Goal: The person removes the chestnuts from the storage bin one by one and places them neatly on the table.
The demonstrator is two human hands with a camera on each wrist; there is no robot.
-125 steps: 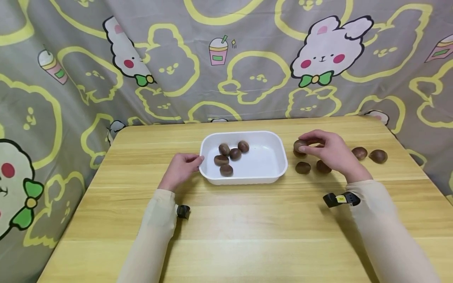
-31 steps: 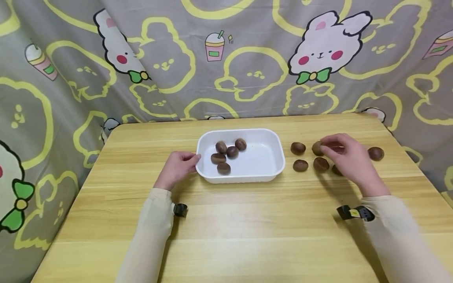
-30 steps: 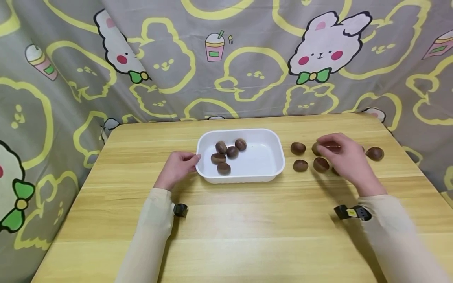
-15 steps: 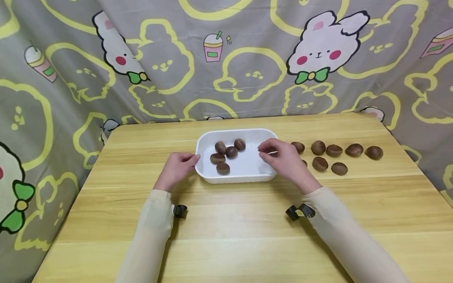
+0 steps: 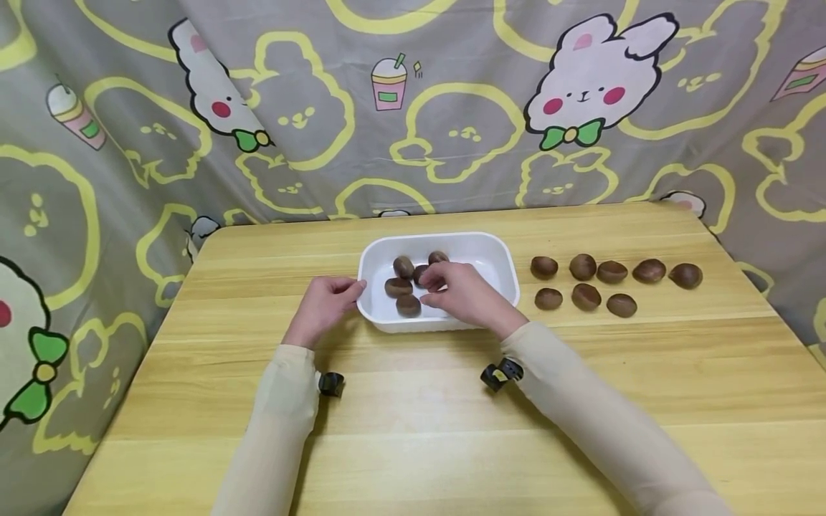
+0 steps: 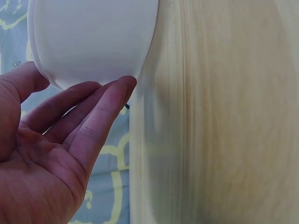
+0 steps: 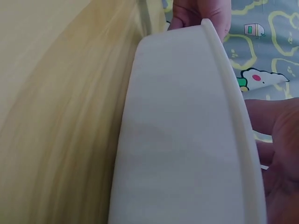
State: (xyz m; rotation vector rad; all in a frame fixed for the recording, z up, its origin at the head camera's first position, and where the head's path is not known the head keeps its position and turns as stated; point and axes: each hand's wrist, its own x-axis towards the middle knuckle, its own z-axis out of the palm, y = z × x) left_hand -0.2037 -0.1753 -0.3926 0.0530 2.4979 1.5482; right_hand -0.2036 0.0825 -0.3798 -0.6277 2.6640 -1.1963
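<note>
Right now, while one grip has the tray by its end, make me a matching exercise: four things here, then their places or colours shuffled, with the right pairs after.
Things:
1. Left grip
2. Right grip
3. Chestnuts outside the white tray
4. Patterned curtain

Places and colours:
A. Grey with yellow outlines
B. Over the tray's inside
C. On the wooden tabletop, right of the tray
D. Holding the tray's left end

Pairs: 1-D, 2-B, 3-C, 4-A
</note>
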